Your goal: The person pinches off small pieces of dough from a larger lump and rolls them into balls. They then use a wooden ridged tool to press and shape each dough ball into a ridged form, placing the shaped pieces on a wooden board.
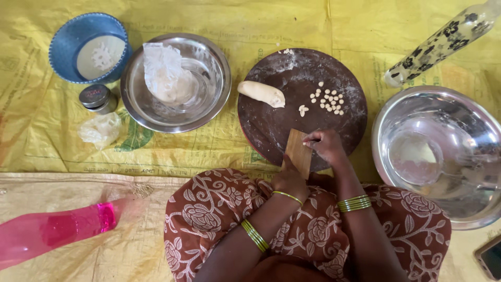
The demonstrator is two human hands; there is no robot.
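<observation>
head view: we sit over a round wooden board (271, 130) dusted with flour.
left hand (290, 180): we grip the lower end of a small ridged wooden paddle (298, 151), fingers curled shut around it, propping it tilted against the board's near rim.
right hand (326, 144): fingertips bunched and pressed down on the paddle's top corner; whatever dough sits under them is hidden.
shaped pieces (327, 101): a small cluster just beyond our right fingertips.
dough log (261, 93): further out, to the left of the fingers.
doing it well: we judge that steady, even thumb pressure along the ridges and a firmly braced paddle matter most.
nearby: steel bowl (209, 68) far left, large steel bowl (459, 109) right.
</observation>
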